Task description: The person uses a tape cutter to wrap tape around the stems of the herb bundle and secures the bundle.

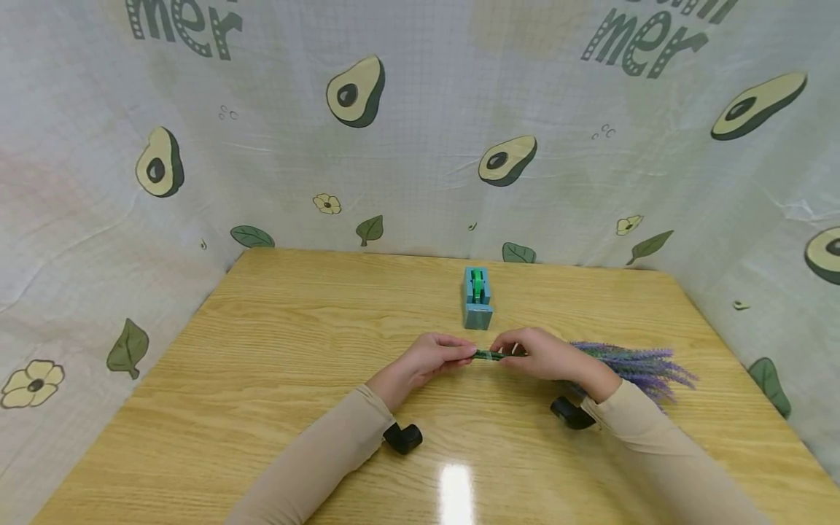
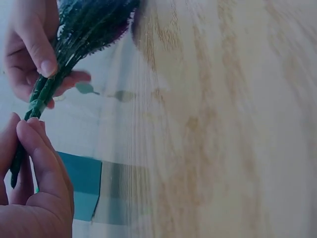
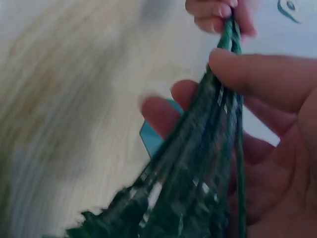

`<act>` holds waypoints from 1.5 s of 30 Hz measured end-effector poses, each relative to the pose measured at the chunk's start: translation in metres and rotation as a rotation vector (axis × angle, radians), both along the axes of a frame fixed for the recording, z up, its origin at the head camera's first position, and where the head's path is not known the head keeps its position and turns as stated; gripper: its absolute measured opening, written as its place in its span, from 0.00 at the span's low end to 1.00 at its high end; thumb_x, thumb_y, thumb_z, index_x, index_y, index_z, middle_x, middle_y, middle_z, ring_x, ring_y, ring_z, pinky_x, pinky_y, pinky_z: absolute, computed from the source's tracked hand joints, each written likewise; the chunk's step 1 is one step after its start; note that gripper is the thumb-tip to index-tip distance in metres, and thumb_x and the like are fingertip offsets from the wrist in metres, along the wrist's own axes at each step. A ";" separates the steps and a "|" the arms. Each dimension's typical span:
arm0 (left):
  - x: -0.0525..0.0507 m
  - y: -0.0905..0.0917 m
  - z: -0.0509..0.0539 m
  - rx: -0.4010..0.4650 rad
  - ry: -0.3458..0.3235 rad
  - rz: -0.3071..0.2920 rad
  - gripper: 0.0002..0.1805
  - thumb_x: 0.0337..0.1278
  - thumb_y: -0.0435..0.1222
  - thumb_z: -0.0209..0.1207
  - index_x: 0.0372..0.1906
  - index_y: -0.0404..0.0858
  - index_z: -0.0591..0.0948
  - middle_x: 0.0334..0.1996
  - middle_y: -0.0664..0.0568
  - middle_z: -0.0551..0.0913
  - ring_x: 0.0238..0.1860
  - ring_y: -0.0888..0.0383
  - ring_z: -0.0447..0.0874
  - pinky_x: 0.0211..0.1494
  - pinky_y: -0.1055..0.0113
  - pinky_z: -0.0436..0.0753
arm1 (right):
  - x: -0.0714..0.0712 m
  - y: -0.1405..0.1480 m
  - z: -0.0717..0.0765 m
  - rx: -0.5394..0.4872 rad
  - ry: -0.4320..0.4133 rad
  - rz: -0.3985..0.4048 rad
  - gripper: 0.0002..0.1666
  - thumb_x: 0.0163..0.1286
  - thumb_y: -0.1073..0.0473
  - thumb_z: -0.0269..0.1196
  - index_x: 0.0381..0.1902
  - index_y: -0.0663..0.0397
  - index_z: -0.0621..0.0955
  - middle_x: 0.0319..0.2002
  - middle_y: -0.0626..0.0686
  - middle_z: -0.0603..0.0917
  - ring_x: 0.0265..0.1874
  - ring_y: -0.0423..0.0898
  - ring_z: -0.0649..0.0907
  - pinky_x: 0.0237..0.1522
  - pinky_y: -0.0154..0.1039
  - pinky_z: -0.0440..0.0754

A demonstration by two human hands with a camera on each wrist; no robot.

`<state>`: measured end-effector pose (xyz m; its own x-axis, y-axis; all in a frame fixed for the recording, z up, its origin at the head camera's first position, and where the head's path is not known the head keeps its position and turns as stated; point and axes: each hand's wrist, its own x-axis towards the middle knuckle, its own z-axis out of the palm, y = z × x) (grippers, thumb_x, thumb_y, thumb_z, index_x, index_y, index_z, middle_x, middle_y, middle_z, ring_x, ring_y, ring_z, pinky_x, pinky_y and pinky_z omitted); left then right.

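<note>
A bunch of artificial lavender (image 1: 646, 367) lies sideways between the hands, its purple heads to the right and its green stems (image 1: 488, 355) to the left. My left hand (image 1: 436, 356) pinches the stem ends between thumb and fingers. Farther up the stems, my right hand (image 1: 541, 355) grips them, thumb on top and fingers beneath, as the right wrist view shows. Between the two hands, a band of clear-looking tape (image 2: 35, 105) wraps the stems. The flower heads extend behind the right wrist, which partly hides them in the head view.
A blue tape dispenser (image 1: 478, 317) with a green roll stands just beyond the hands on the wooden table (image 1: 315, 313). A cloth printed with avocados (image 1: 420, 204) hangs around the table's back and sides. Black wrist cameras (image 1: 403, 439) sit under both forearms.
</note>
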<state>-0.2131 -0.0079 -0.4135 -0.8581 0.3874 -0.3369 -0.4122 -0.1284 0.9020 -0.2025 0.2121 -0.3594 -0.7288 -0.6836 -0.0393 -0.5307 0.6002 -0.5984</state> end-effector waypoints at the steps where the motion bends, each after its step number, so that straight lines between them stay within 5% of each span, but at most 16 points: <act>1: 0.000 0.000 0.000 0.003 -0.001 0.002 0.13 0.55 0.27 0.61 0.45 0.24 0.80 0.36 0.44 0.84 0.33 0.60 0.84 0.46 0.66 0.80 | -0.002 0.002 0.000 -0.001 -0.028 0.013 0.11 0.66 0.65 0.59 0.46 0.60 0.81 0.40 0.52 0.82 0.35 0.45 0.81 0.35 0.38 0.80; 5: 0.001 0.000 0.000 0.005 0.011 0.006 0.13 0.56 0.27 0.60 0.46 0.24 0.80 0.37 0.43 0.84 0.35 0.58 0.84 0.47 0.65 0.80 | -0.007 0.008 0.002 -0.030 -0.115 0.053 0.13 0.68 0.63 0.58 0.48 0.63 0.80 0.43 0.54 0.82 0.37 0.47 0.81 0.36 0.37 0.79; 8: 0.002 0.001 0.000 0.019 0.012 0.007 0.13 0.56 0.26 0.59 0.47 0.23 0.80 0.39 0.43 0.84 0.37 0.57 0.84 0.47 0.65 0.80 | -0.009 0.010 0.001 -0.053 -0.101 0.053 0.14 0.67 0.63 0.59 0.48 0.64 0.81 0.44 0.56 0.83 0.39 0.47 0.82 0.37 0.38 0.80; 17: -0.002 -0.002 0.000 0.047 -0.060 -0.015 0.16 0.59 0.31 0.59 0.49 0.25 0.79 0.32 0.46 0.83 0.31 0.62 0.84 0.39 0.74 0.81 | 0.003 0.002 -0.007 0.000 0.207 -0.096 0.12 0.58 0.68 0.66 0.41 0.56 0.85 0.36 0.49 0.84 0.35 0.45 0.82 0.34 0.38 0.80; 22: -0.003 -0.003 -0.001 0.010 -0.045 -0.012 0.14 0.57 0.30 0.61 0.47 0.26 0.80 0.36 0.44 0.84 0.34 0.60 0.84 0.44 0.69 0.80 | 0.006 -0.001 -0.014 0.031 0.322 -0.154 0.13 0.53 0.68 0.70 0.38 0.53 0.85 0.34 0.46 0.83 0.33 0.43 0.82 0.34 0.40 0.81; 35: -0.005 -0.006 -0.002 -0.017 0.020 0.019 0.15 0.56 0.26 0.60 0.48 0.24 0.79 0.44 0.41 0.82 0.43 0.56 0.82 0.51 0.64 0.78 | -0.001 0.002 -0.011 0.186 0.253 -0.091 0.12 0.56 0.66 0.67 0.39 0.52 0.82 0.34 0.46 0.82 0.30 0.41 0.79 0.32 0.41 0.78; 38: -0.006 -0.007 -0.003 -0.006 -0.009 0.015 0.14 0.56 0.27 0.60 0.48 0.25 0.79 0.40 0.43 0.83 0.40 0.58 0.83 0.49 0.65 0.79 | -0.001 0.004 -0.012 0.160 0.288 -0.061 0.13 0.57 0.67 0.66 0.42 0.54 0.83 0.37 0.48 0.83 0.34 0.44 0.81 0.36 0.43 0.79; 45: -0.008 -0.007 -0.003 0.017 -0.071 0.029 0.13 0.59 0.29 0.59 0.47 0.26 0.80 0.31 0.47 0.84 0.31 0.62 0.84 0.40 0.72 0.81 | 0.000 0.005 -0.017 0.103 0.352 -0.067 0.17 0.56 0.67 0.68 0.45 0.54 0.84 0.33 0.45 0.81 0.28 0.39 0.78 0.27 0.36 0.75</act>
